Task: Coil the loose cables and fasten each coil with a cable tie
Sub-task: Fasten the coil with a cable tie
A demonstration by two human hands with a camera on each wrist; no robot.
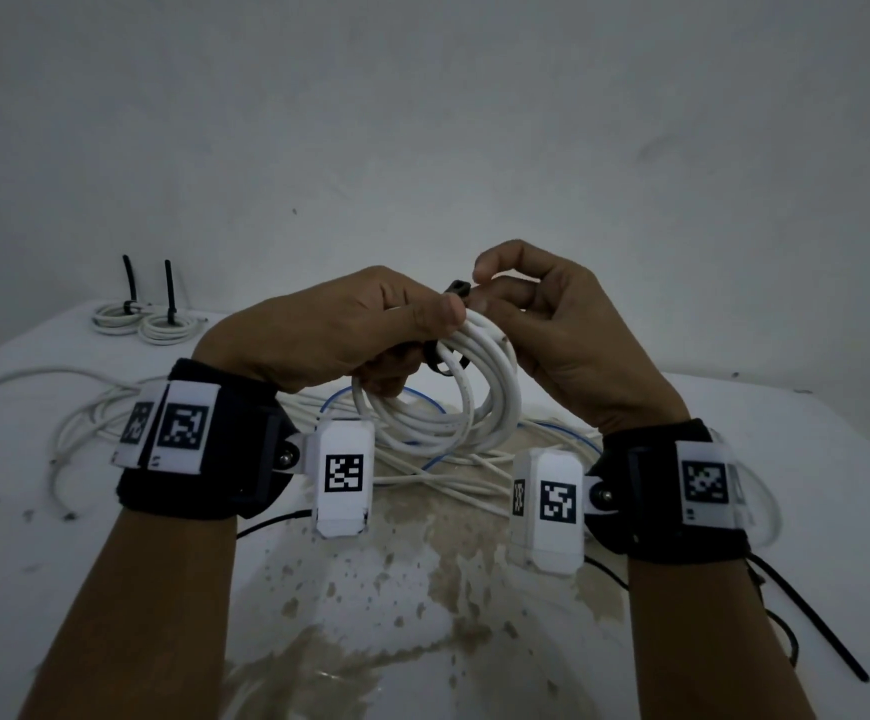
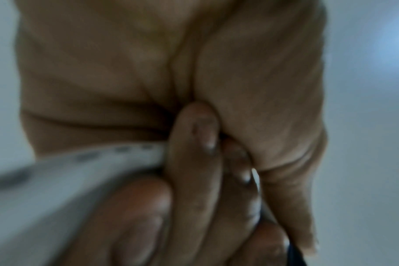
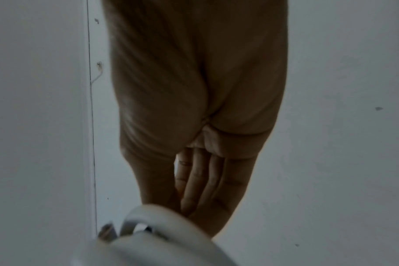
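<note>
Hands meet above a white table (image 1: 812, 459) set against a bare grey-white wall (image 1: 422, 122), its near surface blotched with brown stains (image 1: 422, 589). The left hand (image 1: 339, 330) grips a white cable coil (image 1: 453, 407) held in the air over the table's middle, thumb on top and fingers (image 2: 194, 153) curled round the strands. The right hand (image 1: 568, 324) pinches at the top of the coil, where the head of a black cable tie (image 1: 457, 288) pokes up between the two thumbs; a black band also shows across the strands lower down.

Loose white cables (image 1: 110, 407) sprawl over the table beneath and to the left, with a thin blue wire (image 1: 422, 397) looping among them. At the far left corner lie two finished coils (image 1: 147, 322), just beside each other, each with a black tie tail standing upright. A further black tie (image 1: 807, 621) lies near the right edge.

Both wrists carry dark bands with white marker tags. How the tie runs round the coil is hidden by the hands. Wrist views are dim and blurred: the left shows fingers closed over a white strand, the right mostly palm, its fingertips lost behind a blurred white cable loop (image 3: 153, 234).
</note>
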